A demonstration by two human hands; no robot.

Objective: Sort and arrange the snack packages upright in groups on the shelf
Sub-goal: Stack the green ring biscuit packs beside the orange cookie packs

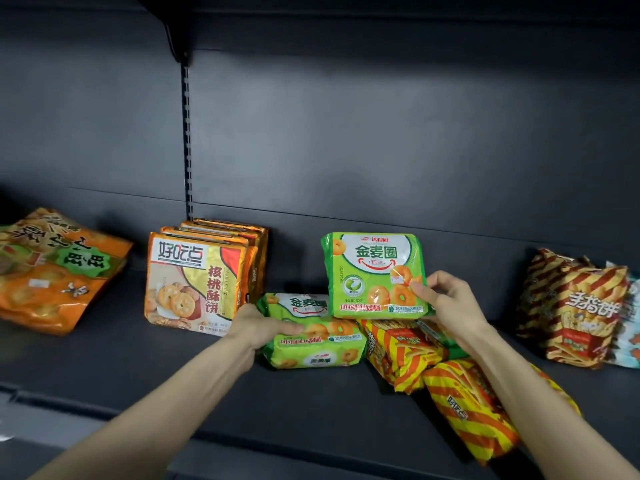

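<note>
My right hand point(446, 299) pinches the right edge of a green ring-biscuit pack point(370, 275), which it holds upright above the pile. My left hand point(263, 325) grips the left end of a stack of green packs point(315, 337) lying flat on the shelf point(138, 368). Several orange walnut-cookie packs point(194, 282) stand upright in a row to the left. Red-and-yellow striped packs point(405, 355) lie flat under and in front of my right forearm, one point(464, 414) reaching the shelf's front edge.
Large orange bags point(55, 271) lie flat at the far left. More striped bags point(581, 306) lean at the far right, with a pale blue bag point(628, 337) beside them. The dark back panel point(381, 150) and a slotted upright point(188, 147) close off the rear.
</note>
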